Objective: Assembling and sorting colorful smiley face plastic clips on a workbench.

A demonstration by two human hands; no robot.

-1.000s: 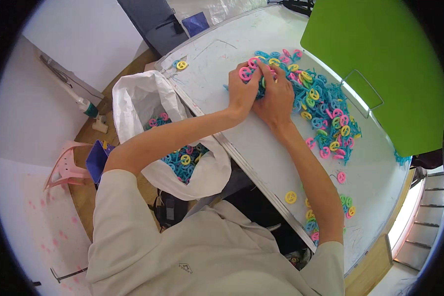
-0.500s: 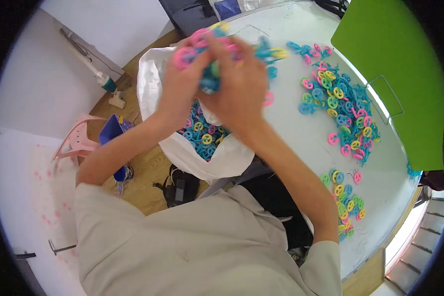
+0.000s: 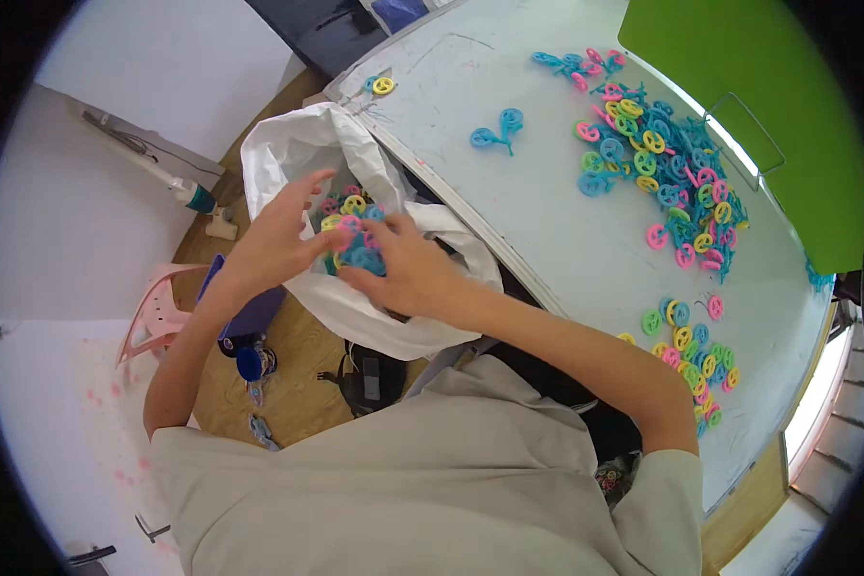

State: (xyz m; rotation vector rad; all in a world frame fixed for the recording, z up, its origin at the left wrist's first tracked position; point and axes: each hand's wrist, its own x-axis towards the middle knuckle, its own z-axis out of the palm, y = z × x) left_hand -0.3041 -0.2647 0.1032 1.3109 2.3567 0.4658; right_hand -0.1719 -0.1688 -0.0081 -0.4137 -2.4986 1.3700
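Observation:
Both hands are at the mouth of a white sack (image 3: pixel 271 154) standing beside the table. A cluster of small plastic wheel pieces (image 3: pixel 363 255) in blue, pink, yellow and green lies between them. My left hand (image 3: pixel 274 238) has its fingers spread, its thumb against the pieces' left side. On the other side, my right hand (image 3: pixel 415 274) has thumb and forefinger apart, fingertips touching the cluster. Whether these pieces are loose or resting on others in the sack is hard to see. The right hand's other fingers are partly hidden.
On the white table (image 3: pixel 547 226) lie a large pile of similar pieces (image 3: pixel 677 182), a smaller pile (image 3: pixel 691 360) and a stray blue pair (image 3: pixel 497 132). A green board (image 3: pixel 749 106) stands at the far right. A pink chair (image 3: pixel 163 312) and blue bin (image 3: pixel 250 312) are left.
Both hands have come down from above the table's far left edge into the sack's mouth, bringing the bunch of pieces with them. The left hand's fingers have spread.

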